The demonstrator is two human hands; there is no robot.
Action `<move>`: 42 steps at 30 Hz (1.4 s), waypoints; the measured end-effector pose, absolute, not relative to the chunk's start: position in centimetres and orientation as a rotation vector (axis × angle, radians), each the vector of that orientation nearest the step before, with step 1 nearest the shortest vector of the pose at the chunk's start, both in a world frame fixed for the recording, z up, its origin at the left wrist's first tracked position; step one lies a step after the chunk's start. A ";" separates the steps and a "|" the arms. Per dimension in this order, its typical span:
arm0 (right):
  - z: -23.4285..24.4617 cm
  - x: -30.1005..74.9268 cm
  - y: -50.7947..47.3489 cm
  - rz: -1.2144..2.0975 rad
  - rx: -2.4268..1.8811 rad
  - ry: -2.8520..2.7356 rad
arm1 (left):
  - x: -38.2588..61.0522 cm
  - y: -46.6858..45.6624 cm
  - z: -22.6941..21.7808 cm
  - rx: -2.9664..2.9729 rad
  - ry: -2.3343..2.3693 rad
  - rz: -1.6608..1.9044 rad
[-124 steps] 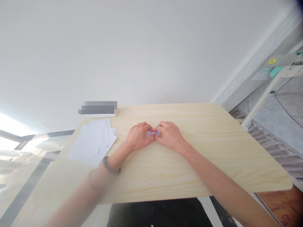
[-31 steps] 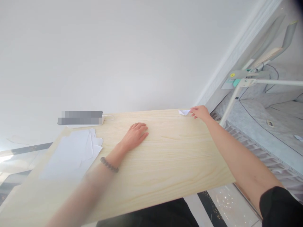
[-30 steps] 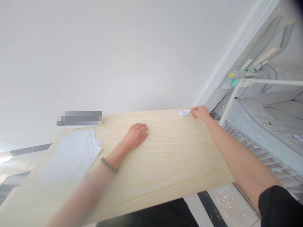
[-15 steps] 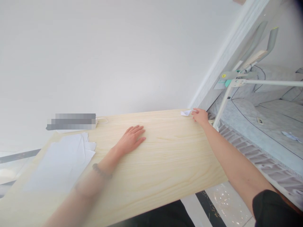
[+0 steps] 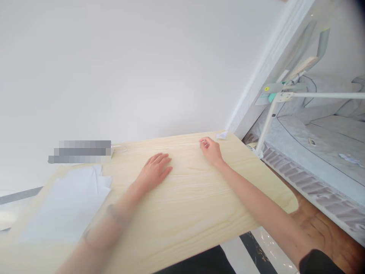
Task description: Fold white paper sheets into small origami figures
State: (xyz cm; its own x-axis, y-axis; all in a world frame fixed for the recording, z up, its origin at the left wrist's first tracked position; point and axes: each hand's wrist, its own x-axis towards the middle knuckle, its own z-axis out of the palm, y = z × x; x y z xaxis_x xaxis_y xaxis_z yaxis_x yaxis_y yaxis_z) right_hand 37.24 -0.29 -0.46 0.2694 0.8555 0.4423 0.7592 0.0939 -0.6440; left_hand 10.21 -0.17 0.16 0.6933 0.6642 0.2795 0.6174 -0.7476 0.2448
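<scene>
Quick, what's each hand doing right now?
Left hand: open, palm down on the table, fingers slightly spread.
Right hand: partly open, fingers curled, nothing visible in its grasp; the folded paper lies apart from it.

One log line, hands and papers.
left hand: palm down on table; right hand: curled, nothing visible held; folded paper: table's far right; paper sheets: left

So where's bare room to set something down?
Mainly tabletop between left hand and right hand, down to the near edge; also right of the right forearm. Crowded: left side, paper sheets and pixelated object; folded paper lies near the far right corner.
</scene>
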 end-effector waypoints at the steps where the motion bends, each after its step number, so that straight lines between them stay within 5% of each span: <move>1: -0.5 35.7 -0.5 0.197 -1.632 -1.554 | 10.0 -0.4 0.2 2.761 1.115 0.533; 14: -0.5 24.1 -1.2 0.321 -1.532 -1.978 | 3.3 -1.1 2.6 2.729 1.212 0.145; 20: -0.3 24.0 -2.1 0.282 -1.466 -2.086 | -3.3 -1.1 5.1 2.300 2.108 -0.059; 25: -0.2 24.0 -2.1 0.278 -1.452 -2.120 | -5.7 -0.2 5.0 1.925 2.282 -0.431; 42: -0.4 24.2 -2.0 0.285 -1.448 -2.131 | -5.0 0.0 4.8 1.943 2.468 -0.394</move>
State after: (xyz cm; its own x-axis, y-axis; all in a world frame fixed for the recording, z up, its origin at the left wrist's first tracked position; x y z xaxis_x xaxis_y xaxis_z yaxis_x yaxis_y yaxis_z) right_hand 24.17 -1.96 -0.40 -0.2744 0.9084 0.3154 0.7936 0.3991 -0.4592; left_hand -4.95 -0.04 4.83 -0.2463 0.9600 -0.1334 0.9538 0.2157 -0.2091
